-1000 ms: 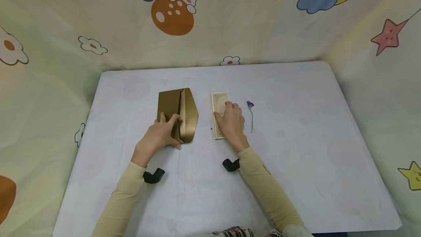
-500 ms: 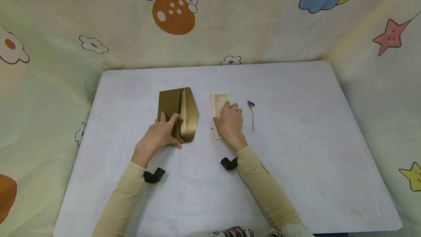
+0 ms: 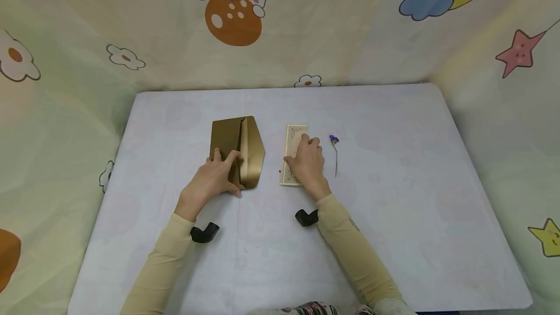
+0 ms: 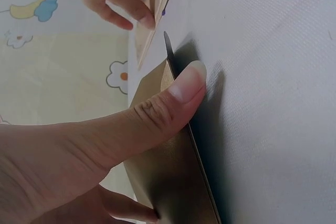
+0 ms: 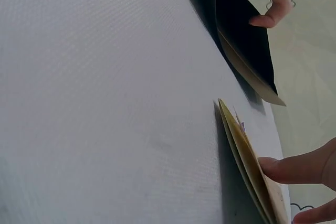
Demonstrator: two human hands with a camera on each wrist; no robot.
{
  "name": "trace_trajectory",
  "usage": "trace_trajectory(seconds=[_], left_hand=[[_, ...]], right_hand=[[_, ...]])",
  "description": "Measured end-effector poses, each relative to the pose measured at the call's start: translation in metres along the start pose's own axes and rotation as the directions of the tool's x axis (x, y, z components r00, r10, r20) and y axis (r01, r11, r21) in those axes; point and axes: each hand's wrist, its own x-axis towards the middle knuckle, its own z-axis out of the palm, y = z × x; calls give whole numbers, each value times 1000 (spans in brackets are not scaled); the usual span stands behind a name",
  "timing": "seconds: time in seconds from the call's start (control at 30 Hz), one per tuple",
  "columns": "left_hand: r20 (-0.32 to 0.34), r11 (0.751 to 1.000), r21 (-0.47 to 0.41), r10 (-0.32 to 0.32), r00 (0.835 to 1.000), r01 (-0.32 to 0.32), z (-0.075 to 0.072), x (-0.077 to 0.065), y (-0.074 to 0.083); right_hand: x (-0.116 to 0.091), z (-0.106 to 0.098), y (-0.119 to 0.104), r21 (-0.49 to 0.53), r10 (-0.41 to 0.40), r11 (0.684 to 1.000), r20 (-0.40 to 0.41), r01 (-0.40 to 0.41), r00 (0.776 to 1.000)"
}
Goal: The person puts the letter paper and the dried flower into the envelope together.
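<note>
Since the printed cream rectangular paper card (image 3: pixel 292 147) just skewed clockwise on the white bench (image 3: pixel 262 256) under the loosely spread right hand (image 3: pixel 308 163), splayed left hand (image 3: pixel 212 175) pressing the pointed-flap gold paper envelope (image 3: pixel 251 149), card placement seems unsettled.

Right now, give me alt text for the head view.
A person's left hand holds a shiny gold paper envelope, flap open, on a white table. The right hand holds a narrow cream printed card; a small purple flower lies to its right.
</note>
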Motion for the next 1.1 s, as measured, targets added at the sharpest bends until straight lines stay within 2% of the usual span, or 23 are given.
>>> trace_trajectory(seconds=[0.2,0.43,0.77,0.97,1.1], left_hand=[[-7,1000,1,7,1000,-7,2,0,-2],[-4,1000,7,2,1000,-2,1,1,-2],[4,1000,-1,-2,1000,2,1,0,0],[5,1000,1,-5,1000,5,2,1,0],[2,1000,4,-3,1000,3,1,1,0]], right_hand=[[3,-2,5,76,2,997,37,-4,999],[6,-8,11,101,-7,995,61,0,998],[9,-10,22,182,-69,982,56,58,996],[11,-12,25,217,-69,975,57,55,996],[9,-14,27,277,-58,960,68,37,996]])
